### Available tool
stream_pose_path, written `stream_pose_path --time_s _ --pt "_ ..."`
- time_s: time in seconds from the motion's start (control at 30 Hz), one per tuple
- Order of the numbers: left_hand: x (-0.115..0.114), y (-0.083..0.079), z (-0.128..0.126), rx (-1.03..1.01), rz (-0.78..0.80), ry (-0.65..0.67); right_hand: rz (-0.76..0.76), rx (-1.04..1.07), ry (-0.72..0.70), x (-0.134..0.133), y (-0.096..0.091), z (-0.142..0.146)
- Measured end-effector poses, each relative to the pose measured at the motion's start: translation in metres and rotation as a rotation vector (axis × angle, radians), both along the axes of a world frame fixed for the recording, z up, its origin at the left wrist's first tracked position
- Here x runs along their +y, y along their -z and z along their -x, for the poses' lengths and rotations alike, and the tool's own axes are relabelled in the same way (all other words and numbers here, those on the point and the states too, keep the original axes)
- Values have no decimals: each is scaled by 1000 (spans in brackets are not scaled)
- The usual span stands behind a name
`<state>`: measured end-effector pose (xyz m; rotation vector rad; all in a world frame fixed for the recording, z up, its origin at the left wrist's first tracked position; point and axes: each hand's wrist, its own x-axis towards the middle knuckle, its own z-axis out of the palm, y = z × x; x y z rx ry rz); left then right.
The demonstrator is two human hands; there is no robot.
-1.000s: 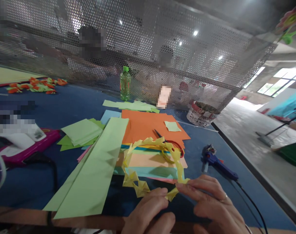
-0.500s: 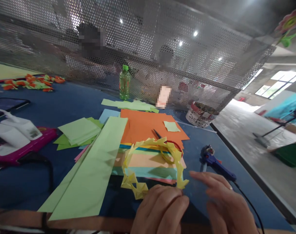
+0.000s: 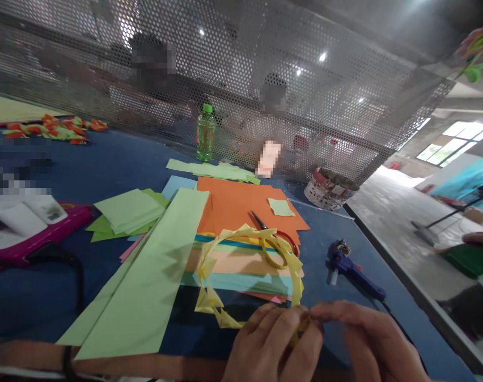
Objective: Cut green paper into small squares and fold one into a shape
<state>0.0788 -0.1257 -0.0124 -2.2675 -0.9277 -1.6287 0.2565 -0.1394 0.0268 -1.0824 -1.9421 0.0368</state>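
A chain of folded yellow paper pieces curves in a ring over the stack of coloured paper sheets. At the near edge of the table, my left hand and my right hand meet at the two ends of the chain. Both hands are closed, pinching the yellow paper between their fingertips. The spot where the ends meet is hidden by my fingers. Red-handled scissors lie on the orange sheet inside the ring.
A long light-green sheet lies to the left, with smaller green squares beside it. A blue glue gun with a black cord rests at the right. A green bottle, a woven basket and a perforated metal screen stand at the back.
My right hand, open and apart from the chain half a second ago, has come back and pinched its end. Both hands now hold the ends together, closing the ring.
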Motion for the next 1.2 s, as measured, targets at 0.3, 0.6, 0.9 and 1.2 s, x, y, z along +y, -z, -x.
stream_pose_path --time_s 0.3,0.6,0.9,1.2 --pt "1 3 -1 -2 -24 18 -174 -282 -340 21 -9 -17" --pt "1 6 -3 -15 5 61 39 -456 -362 37 -12 -15" --pt "1 7 -3 9 20 58 61 -493 -417 63 -31 0" --pt "2 5 -7 -10 16 23 137 -587 -460 88 -41 17"
